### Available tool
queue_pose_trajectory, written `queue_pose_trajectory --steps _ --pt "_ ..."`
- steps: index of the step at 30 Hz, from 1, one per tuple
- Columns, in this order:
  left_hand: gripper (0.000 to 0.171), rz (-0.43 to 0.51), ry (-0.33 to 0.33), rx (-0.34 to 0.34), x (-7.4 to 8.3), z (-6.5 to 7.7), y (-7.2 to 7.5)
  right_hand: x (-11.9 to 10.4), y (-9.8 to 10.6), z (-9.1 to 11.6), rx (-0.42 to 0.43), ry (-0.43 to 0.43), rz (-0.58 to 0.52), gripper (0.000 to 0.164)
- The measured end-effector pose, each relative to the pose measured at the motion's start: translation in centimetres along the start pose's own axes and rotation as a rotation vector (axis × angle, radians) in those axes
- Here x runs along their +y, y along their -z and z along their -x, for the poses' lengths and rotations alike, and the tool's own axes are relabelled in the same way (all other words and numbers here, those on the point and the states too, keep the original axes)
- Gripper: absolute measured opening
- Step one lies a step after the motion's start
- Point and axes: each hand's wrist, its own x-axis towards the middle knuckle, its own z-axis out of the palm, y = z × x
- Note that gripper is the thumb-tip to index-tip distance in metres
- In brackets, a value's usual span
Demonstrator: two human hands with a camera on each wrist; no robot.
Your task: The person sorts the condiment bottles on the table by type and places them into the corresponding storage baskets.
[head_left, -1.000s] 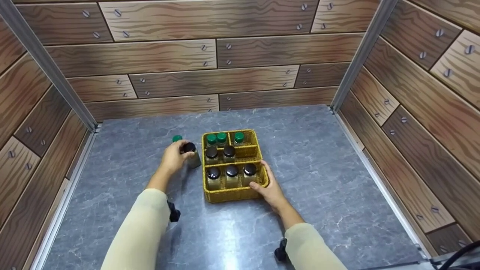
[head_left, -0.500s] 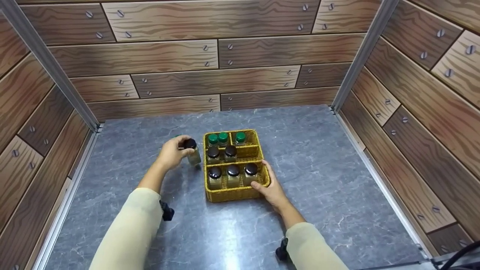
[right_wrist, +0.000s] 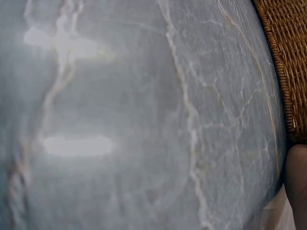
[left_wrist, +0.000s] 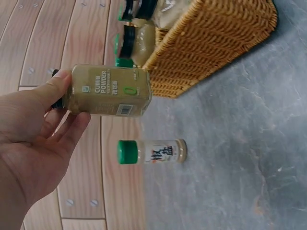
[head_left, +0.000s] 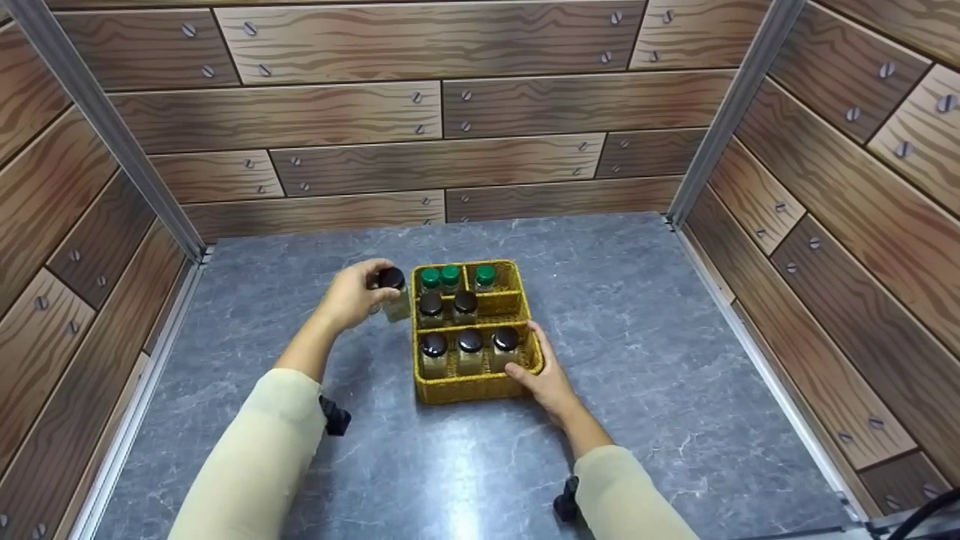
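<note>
My left hand (head_left: 351, 298) pinches a cumin powder jar (left_wrist: 108, 91) by its black lid, just left of the wicker basket (head_left: 472, 391) and off the table. The left wrist view shows its printed label and tan powder. With thumb and fingers, my right hand (head_left: 550, 384) grips the basket's front right corner. Three black-lidded jars (head_left: 470, 352) stand in the front compartment and two black-lidded jars (head_left: 448, 309) in the middle one. Green-capped bottles (head_left: 441, 277) fill part of the divided back row. A green-capped shaker (left_wrist: 160, 151) stands on the table; my left hand hides it from the head view.
The basket rests on a grey marbled tabletop (head_left: 637, 360). Wood-patterned panels (head_left: 450, 112) enclose the back and both sides, with metal posts at the corners. A dark cable (head_left: 926, 514) hangs at the lower right.
My left hand has lifted the cumin jar and carried it a little up and right, closer to the basket's left rim. The right hand keeps its grip on the basket.
</note>
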Motion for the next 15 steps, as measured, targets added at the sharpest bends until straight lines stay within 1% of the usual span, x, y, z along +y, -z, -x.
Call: queue_pose_trajectory --steps 4,8,15 --pt "0.053 -0.011 -0.002 -0.003 0.9 0.1 0.4 0.1 0.0 -0.1 -0.003 0.001 0.001 0.097" --pt "0.052 -0.023 -0.024 0.003 1.8 0.1 0.6 0.1 0.0 -0.1 0.003 0.001 0.009 0.098" --pt "0.052 -0.014 -0.037 0.018 3.6 0.1 0.7 0.1 0.1 -0.1 0.004 -0.007 0.009 0.098"
